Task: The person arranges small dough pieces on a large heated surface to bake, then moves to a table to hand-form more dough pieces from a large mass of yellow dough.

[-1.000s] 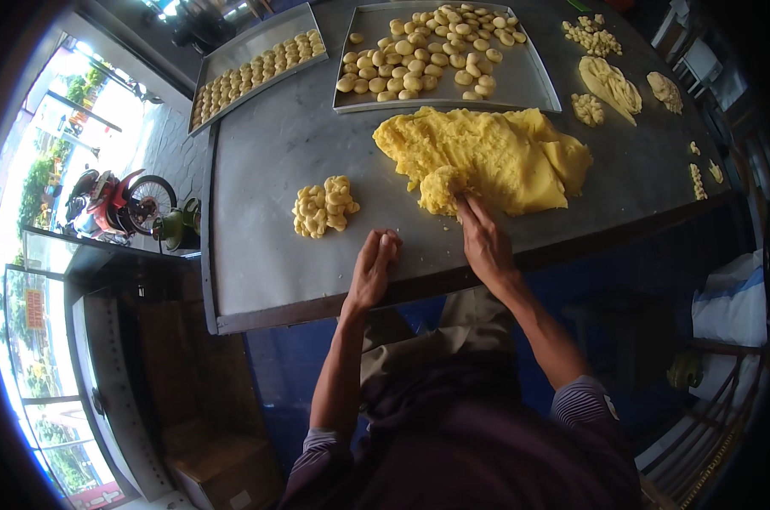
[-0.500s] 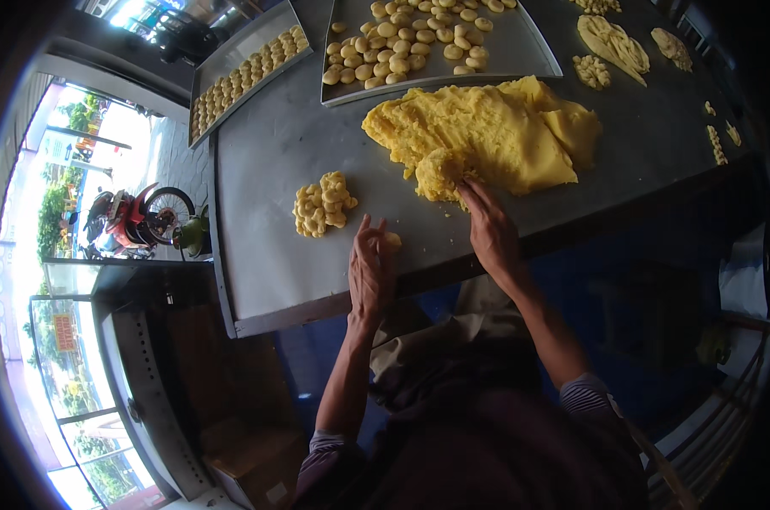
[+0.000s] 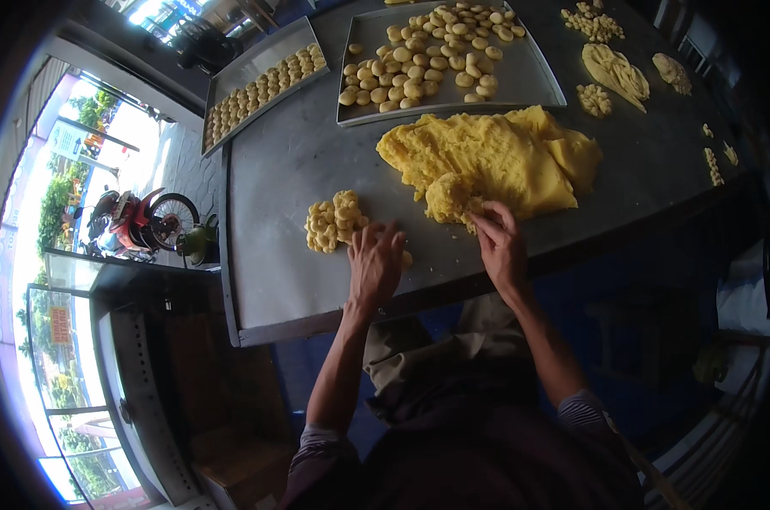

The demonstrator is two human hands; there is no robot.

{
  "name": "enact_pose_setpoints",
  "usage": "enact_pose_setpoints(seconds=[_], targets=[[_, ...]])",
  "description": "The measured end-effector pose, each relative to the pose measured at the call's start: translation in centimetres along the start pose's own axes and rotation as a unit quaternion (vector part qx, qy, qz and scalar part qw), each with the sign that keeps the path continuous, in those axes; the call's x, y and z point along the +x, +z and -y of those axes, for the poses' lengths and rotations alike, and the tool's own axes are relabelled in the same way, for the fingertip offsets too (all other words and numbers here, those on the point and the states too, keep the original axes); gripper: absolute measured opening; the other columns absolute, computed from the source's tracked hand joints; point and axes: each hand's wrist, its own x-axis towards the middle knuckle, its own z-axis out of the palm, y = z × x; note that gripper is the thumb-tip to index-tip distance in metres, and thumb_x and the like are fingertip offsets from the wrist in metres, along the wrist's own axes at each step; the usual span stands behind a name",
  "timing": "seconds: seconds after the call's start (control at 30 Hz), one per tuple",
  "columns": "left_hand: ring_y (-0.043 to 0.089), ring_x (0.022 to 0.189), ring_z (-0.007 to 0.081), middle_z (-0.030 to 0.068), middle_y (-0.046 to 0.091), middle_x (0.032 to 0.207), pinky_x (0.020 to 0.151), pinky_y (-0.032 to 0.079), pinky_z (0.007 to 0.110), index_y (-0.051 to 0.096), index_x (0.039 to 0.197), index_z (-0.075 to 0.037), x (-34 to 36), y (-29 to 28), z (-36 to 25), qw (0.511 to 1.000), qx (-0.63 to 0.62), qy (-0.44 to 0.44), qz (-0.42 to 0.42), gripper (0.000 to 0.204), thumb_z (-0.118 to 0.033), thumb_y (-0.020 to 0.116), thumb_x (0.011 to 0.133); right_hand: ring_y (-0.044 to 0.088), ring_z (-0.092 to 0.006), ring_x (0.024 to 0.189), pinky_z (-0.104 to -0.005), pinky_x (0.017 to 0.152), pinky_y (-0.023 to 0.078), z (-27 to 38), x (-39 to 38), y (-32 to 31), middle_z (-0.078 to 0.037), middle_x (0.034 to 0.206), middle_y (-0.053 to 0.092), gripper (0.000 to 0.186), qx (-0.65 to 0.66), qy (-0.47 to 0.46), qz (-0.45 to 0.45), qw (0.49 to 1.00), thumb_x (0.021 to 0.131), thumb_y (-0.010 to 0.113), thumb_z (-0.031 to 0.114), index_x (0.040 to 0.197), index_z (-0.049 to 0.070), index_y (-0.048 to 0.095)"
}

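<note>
A large slab of yellow crumbly paste point(image 3: 521, 161) lies on the metal-topped table, with a rounded lump point(image 3: 448, 197) of it at its near left side. My right hand point(image 3: 502, 253) pinches a bit of yellow paste at that lump's right edge, thumb and fingers together. Palm down, my left hand point(image 3: 376, 265) rests at the right side of a heap of small pale dough pieces point(image 3: 329, 223). Its fingers are slightly apart and their tips touch or nearly touch the heap. Partly hidden beside this hand, a single dough piece point(image 3: 408, 258) sits on the table.
Beyond the slab stands a tray point(image 3: 347, 116) of many round dough balls. Another tray point(image 3: 209, 146) with rows of small pieces is at the far left. More dough heaps point(image 3: 594, 100) and a long folded dough piece point(image 3: 616, 75) lie at right. The table's near edge point(image 3: 317, 325) runs before me.
My left hand has turned palm down and reached toward the dough heap. My right hand's fingers have drawn together in a pinch at the yellow lump. The whole view has shifted slightly.
</note>
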Motion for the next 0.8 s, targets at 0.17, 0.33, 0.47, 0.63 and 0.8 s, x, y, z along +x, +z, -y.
enact_pose_setpoints(seconds=[0.17,0.33,0.47,0.63,0.8], targets=[[0.062,0.098,0.0287,0.0115,0.062,0.106,0.085,0.05,0.04,0.06,0.121,-0.006,-1.6,-5.0,-1.8,0.976,-0.139,-0.074,0.153,0.036,-0.019,0.066,0.088,0.062,-0.0295,0.105,-0.0371,0.085,0.053,-0.1,-0.2,0.3,-0.014,0.114,0.059,0.024,0.044,0.048,0.013,0.998,0.085,0.066,0.0,0.109,0.001,0.068],[0.058,0.101,0.0306,0.0108,0.062,0.108,0.086,0.048,0.041,0.061,0.122,-0.008,6.0,-6.9,0.6,0.984,-0.101,-0.13,-0.063,0.041,-0.019,0.07,0.083,0.058,-0.0341,0.108,-0.0409,0.092,0.049,1.9,0.2,0.5,-0.018,0.119,0.057,0.048,-0.213,-0.071,-0.035,0.974,0.08,0.071,0.004,0.126,0.0,0.057],[0.05,0.108,0.0293,0.0098,0.059,0.113,0.091,0.039,0.045,0.061,0.118,-0.009,5.0,-3.9,4.7,0.977,0.177,-0.112,-0.036,0.04,-0.021,0.07,0.081,0.052,-0.0411,0.11,-0.0462,0.096,0.043,-0.6,1.4,1.0,-0.023,0.115,0.056,0.052,-0.128,-0.041,0.046,0.99,0.08,0.07,0.007,0.128,-0.001,0.051],[0.05,0.11,0.0313,0.0125,0.056,0.112,0.089,0.037,0.047,0.058,0.104,-0.006,2.0,-1.6,5.3,0.979,0.143,-0.107,-0.098,0.031,-0.025,0.069,0.082,0.055,-0.0416,0.103,-0.0455,0.088,0.047,-0.7,3.3,-0.1,-0.023,0.108,0.058,0.038,-0.171,-0.074,0.101,0.977,0.079,0.068,0.005,0.114,-0.004,0.058],[0.066,0.082,0.0298,0.0155,0.067,0.088,0.074,0.05,0.04,0.057,0.103,-0.001,3.3,-3.7,7.1,0.966,-0.098,-0.223,-0.086,0.027,-0.019,0.066,0.085,0.057,-0.0442,0.097,-0.049,0.082,0.048,0.0,4.3,-1.2,-0.024,0.104,0.057,0.022,-0.164,-0.008,0.16,0.973,0.079,0.066,0.001,0.101,-0.004,0.062]])
